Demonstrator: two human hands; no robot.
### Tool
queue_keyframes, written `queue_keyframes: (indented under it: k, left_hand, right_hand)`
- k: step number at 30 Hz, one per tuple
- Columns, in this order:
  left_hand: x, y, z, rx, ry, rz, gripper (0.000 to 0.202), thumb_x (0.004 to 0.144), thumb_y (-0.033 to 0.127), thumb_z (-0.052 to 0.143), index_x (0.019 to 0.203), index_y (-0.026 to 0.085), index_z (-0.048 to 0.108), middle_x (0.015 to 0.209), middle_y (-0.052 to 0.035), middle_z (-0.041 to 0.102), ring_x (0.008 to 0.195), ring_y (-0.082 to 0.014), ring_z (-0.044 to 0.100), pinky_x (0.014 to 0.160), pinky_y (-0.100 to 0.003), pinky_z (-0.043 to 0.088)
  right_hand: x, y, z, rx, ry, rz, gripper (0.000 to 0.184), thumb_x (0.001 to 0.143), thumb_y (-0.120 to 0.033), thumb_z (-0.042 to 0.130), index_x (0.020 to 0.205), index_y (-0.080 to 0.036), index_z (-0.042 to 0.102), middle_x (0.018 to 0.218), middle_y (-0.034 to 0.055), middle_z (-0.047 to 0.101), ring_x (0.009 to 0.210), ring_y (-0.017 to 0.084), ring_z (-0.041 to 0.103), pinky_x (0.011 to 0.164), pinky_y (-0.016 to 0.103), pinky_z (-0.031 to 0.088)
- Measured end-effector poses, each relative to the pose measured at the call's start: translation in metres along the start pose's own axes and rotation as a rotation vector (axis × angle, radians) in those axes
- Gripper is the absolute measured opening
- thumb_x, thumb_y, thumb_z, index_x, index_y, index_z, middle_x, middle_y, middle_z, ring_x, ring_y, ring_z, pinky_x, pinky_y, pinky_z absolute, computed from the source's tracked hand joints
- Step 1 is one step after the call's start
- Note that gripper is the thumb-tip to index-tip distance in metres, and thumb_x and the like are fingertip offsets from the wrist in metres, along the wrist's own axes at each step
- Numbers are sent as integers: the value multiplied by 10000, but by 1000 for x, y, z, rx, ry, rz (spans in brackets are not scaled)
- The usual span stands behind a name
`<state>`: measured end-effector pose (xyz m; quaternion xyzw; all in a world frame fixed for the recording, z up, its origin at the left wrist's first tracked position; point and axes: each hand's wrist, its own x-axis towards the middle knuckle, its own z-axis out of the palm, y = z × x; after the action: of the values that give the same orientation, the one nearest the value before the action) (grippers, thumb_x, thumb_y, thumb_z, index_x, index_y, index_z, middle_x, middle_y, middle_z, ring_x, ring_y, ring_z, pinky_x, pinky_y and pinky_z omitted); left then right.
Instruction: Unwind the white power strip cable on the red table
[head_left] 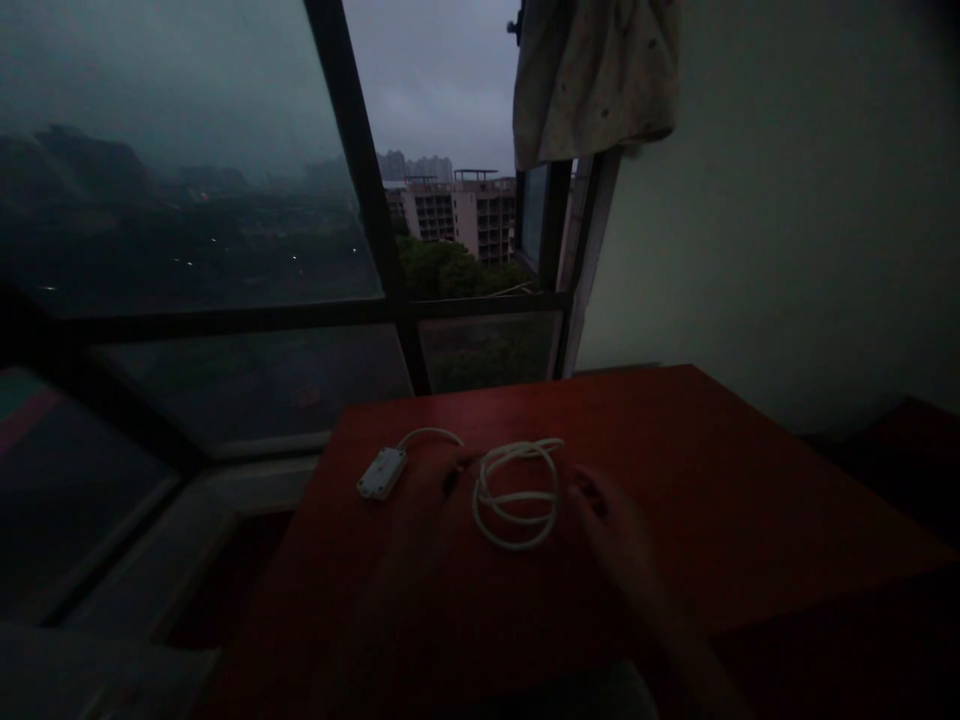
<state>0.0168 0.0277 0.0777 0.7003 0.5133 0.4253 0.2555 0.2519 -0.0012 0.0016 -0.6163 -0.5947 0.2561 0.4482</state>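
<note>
A white cable (pixel 516 546) lies in loose loops between my two hands on the reddish-brown table. Its left end runs to a small white rectangular block (pixel 383 473), whose exact kind is too dark to make out. Beside the coil's left edge, my left hand (pixel 439 485) has its fingers closed on the cable, as far as the dim light shows. My right hand (pixel 609 515) is just right of the loops, with curled fingers and the thumb close to them. Whatever it may hold is hidden in shadow.
The wooden table (pixel 720 480) reaches up to a dark-framed window (pixel 300 318) at the back and left. A patterned cloth (pixel 596 85) hangs at the upper right of the window. A pale wall (pixel 765 220) stands on the right.
</note>
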Motion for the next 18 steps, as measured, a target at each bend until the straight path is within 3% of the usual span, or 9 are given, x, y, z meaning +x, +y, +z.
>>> queue_keyframes:
  k: [3, 5, 8, 13, 18]
  left_hand:
    - [14, 1, 6, 98, -59, 53, 250, 848, 279, 483, 984, 213, 682, 943, -61, 686, 879, -218, 605, 807, -319, 459]
    - [21, 0, 9, 137, -77, 47, 243, 844, 263, 493, 987, 229, 687, 948, -61, 691, 899, -231, 604, 834, -337, 451]
    - [28, 0, 12, 166, -106, 45, 229, 829, 233, 520, 976, 241, 695, 970, -53, 696, 930, -231, 604, 863, -331, 438]
    - [33, 1, 10, 234, -202, 59, 252, 838, 192, 496, 992, 225, 692, 973, -34, 710, 909, -190, 615, 859, -289, 432]
    - [38, -5, 7, 301, -245, 53, 227, 809, 164, 516, 928, 201, 706, 931, -39, 720, 873, -189, 619, 820, -273, 439]
  right_hand:
    - [8, -1, 1, -81, -73, -138, 447, 844, -372, 520, 1265, -220, 517, 1269, 108, 570, 1130, 249, 560, 979, 433, 443]
    - [10, 3, 4, -149, -109, -241, 574, 805, -312, 568, 1355, -236, 425, 1382, 92, 474, 1271, 246, 443, 1074, 441, 354]
    - [11, 15, 11, -243, -132, -315, 685, 795, -229, 547, 1433, -232, 298, 1462, 90, 371, 1344, 238, 347, 1109, 438, 310]
    - [18, 34, 23, -293, -84, -360, 674, 810, -166, 485, 1447, -208, 268, 1442, 119, 397, 1311, 254, 395, 1084, 450, 346]
    - [25, 37, 25, -309, -88, -300, 563, 820, -187, 479, 1379, -202, 410, 1296, 119, 552, 1181, 265, 522, 1016, 451, 410]
